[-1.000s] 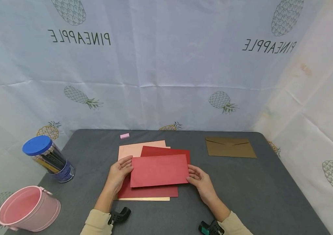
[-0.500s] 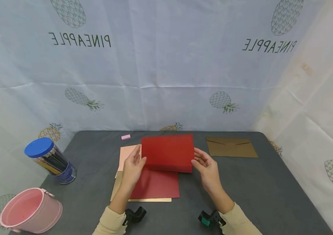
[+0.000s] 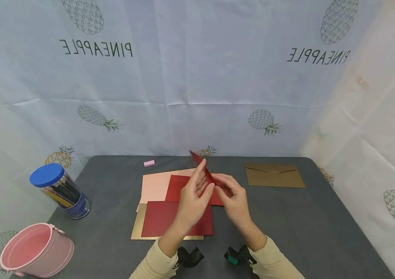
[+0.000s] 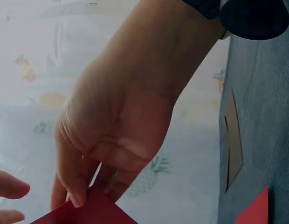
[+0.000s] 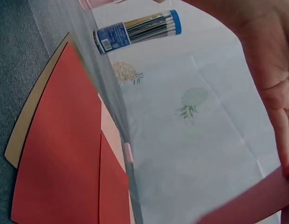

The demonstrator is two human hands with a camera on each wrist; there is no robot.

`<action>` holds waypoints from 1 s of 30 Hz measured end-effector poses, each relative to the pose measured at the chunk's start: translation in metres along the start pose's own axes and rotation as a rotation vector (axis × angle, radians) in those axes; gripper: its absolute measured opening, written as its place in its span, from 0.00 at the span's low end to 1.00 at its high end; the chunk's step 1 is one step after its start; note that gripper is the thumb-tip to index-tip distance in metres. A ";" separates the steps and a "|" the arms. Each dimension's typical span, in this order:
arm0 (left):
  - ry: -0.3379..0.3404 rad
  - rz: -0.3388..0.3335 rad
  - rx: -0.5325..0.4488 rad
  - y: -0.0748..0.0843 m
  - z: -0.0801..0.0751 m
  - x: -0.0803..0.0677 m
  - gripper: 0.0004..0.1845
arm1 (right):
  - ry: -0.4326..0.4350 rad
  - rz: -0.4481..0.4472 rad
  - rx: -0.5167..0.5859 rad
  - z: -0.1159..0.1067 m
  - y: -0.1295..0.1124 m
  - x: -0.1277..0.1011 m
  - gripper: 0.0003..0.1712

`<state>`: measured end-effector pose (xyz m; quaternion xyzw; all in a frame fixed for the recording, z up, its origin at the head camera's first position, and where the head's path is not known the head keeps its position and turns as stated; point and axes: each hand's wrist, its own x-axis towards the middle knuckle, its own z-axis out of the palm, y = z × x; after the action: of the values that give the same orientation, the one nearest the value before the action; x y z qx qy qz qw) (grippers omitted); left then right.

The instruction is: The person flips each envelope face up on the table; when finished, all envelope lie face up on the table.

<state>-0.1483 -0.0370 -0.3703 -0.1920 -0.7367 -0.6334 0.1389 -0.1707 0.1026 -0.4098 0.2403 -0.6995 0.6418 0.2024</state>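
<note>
Between the two hands, above the table, a red envelope [image 3: 197,159] is held turned nearly edge-on, one corner pointing up. The left hand [image 3: 191,201] holds it between thumb and raised fingers. Close beside it, the right hand [image 3: 233,197] pinches its near end. A red corner of this envelope [image 4: 95,212] shows at the bottom of the left wrist view. Below the hands lie overlapping pieces of similar shape: a dark red envelope [image 3: 159,219], another red envelope [image 3: 175,188], a pale pink one [image 3: 153,186] and a gold one [image 3: 137,225], partly covered.
At the back right of the dark grey table [image 3: 288,232] lies a brown envelope [image 3: 275,176]. A small pink block [image 3: 149,163] is near the back edge. On the left stand a blue-lidded jar of pencils [image 3: 61,190] and a pink bucket [image 3: 56,254]. A pineapple-print cloth [image 3: 218,77] hangs behind.
The envelope, earlier held flat and facing the camera by its two ends, is now turned edge-on. The left hand has moved right, up close to the right hand, uncovering the red envelope on the table.
</note>
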 end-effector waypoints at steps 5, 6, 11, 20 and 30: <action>0.109 0.048 0.043 -0.004 -0.001 0.000 0.31 | -0.104 -0.136 -0.152 0.001 0.000 -0.001 0.20; 0.129 0.045 0.057 -0.006 -0.001 0.001 0.30 | -0.123 -0.153 -0.186 0.000 0.001 -0.001 0.20; 0.193 -0.029 0.132 -0.022 -0.007 0.003 0.28 | -0.162 -0.156 -0.239 -0.006 0.009 -0.002 0.22; 0.061 -0.179 -0.085 -0.049 -0.033 0.010 0.27 | 0.126 0.002 -0.278 -0.063 0.012 0.009 0.23; 0.049 -0.328 -0.230 -0.075 -0.048 0.019 0.28 | 0.069 0.313 0.110 -0.106 0.081 -0.006 0.30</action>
<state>-0.2009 -0.0913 -0.4200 -0.0684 -0.6773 -0.7319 0.0289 -0.2172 0.2131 -0.4685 0.1166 -0.6848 0.7108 0.1104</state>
